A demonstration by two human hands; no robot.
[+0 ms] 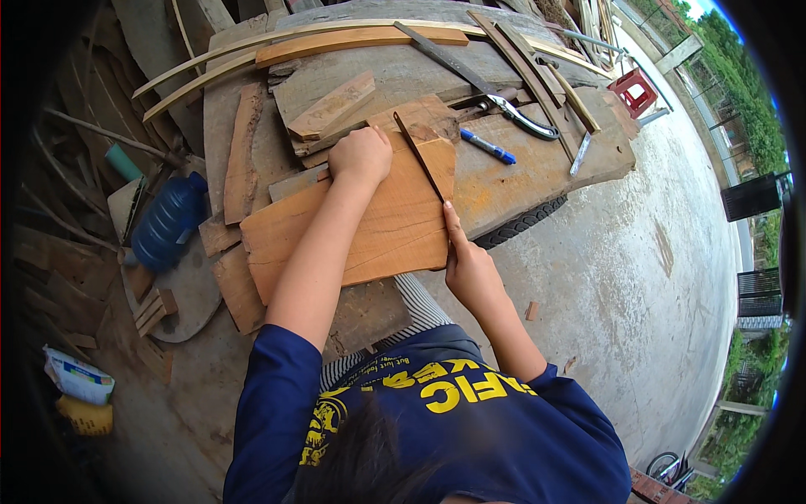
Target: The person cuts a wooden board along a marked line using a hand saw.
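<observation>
A wide orange-brown wooden board (pixel 395 218) lies across the bench, with faint lines on its face. My left hand (pixel 361 155) is closed at its far edge, fingers curled over and pressing on it. At the board's right end, my right hand (pixel 470 265) grips a hand saw (pixel 420 158), index finger stretched along it. The saw's thin dark blade appears nearly edge-on and slants over the board toward the far left; its handle is hidden in my hand. A blue marker (pixel 488 146) rests on the bench, right of the blade.
Farther back on the thick plank bench (pixel 579 160) lie another saw (pixel 457 69) with a black-and-white handle, a wooden block (pixel 333 105) and long strips (pixel 361 37). A blue water jug (pixel 170 223) stands left among scrap wood. A tire (pixel 525 223) shows beneath the bench.
</observation>
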